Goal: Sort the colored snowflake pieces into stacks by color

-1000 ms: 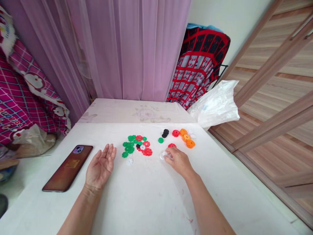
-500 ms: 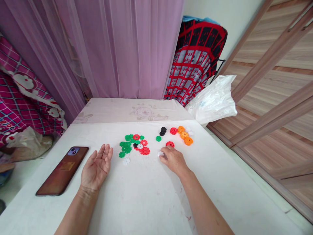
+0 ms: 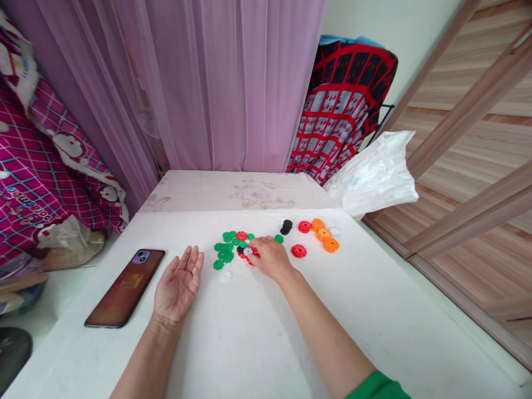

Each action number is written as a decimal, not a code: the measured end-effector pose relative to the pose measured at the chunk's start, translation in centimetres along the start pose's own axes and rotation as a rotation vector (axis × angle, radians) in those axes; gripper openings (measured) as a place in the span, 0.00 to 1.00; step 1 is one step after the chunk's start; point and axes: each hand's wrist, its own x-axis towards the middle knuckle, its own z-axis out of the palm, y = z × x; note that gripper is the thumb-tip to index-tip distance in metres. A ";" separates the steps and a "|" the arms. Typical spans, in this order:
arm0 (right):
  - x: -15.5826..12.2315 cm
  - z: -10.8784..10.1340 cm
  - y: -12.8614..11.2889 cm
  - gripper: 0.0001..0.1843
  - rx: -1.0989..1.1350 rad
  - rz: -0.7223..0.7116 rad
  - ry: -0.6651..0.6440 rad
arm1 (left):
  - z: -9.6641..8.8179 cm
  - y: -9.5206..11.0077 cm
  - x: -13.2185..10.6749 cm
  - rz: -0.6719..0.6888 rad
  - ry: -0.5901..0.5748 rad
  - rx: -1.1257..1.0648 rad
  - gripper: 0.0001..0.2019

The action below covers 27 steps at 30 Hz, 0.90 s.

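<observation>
My left hand (image 3: 178, 282) lies palm up on the white table (image 3: 249, 338), fingers spread, holding nothing. My right hand (image 3: 270, 256) reaches over a cluster of flat flower-shaped plastic discs, its fingers curled down onto the red discs (image 3: 242, 236) beside the green discs (image 3: 224, 252). Whatever is under those fingers is hidden. A white disc (image 3: 225, 275) lies just in front of the cluster. To the right lie a single red disc (image 3: 298, 250), a green one (image 3: 279, 238), black discs (image 3: 286, 226) and orange discs (image 3: 326, 238).
A dark phone (image 3: 127, 286) lies face down left of my left hand. A white plastic bag (image 3: 374, 177) hangs over the table's far right corner. Pink curtains (image 3: 216, 83), a red patterned blanket (image 3: 344, 105) and pink bedding (image 3: 41, 166) surround the table.
My right hand has moved left, from a loose white disc near the single red disc to the red-and-green cluster. That white disc no longer shows there. My left hand stayed put.
</observation>
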 end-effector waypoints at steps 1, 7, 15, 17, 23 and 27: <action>0.5 0.4 -0.3 0.12 -0.007 0.002 -0.021 | -0.1 0.0 0.0 0.002 -0.001 -0.003 0.17; 1.6 1.6 -0.5 0.15 0.026 0.040 -0.051 | -1.0 -0.1 0.6 0.034 -0.009 0.018 0.16; -2.1 -1.7 3.7 0.13 0.100 0.130 0.054 | -1.4 0.0 0.9 0.020 -0.032 0.052 0.16; -3.9 -2.2 5.1 0.11 0.094 0.165 0.075 | -1.3 -0.1 0.9 0.025 -0.032 0.060 0.16; -6.8 -1.3 6.4 0.11 0.092 0.193 0.067 | -1.0 0.0 0.7 0.035 -0.023 0.074 0.16; -6.7 -0.4 6.0 0.11 0.082 0.157 0.072 | -0.9 0.1 0.6 0.039 -0.024 0.088 0.16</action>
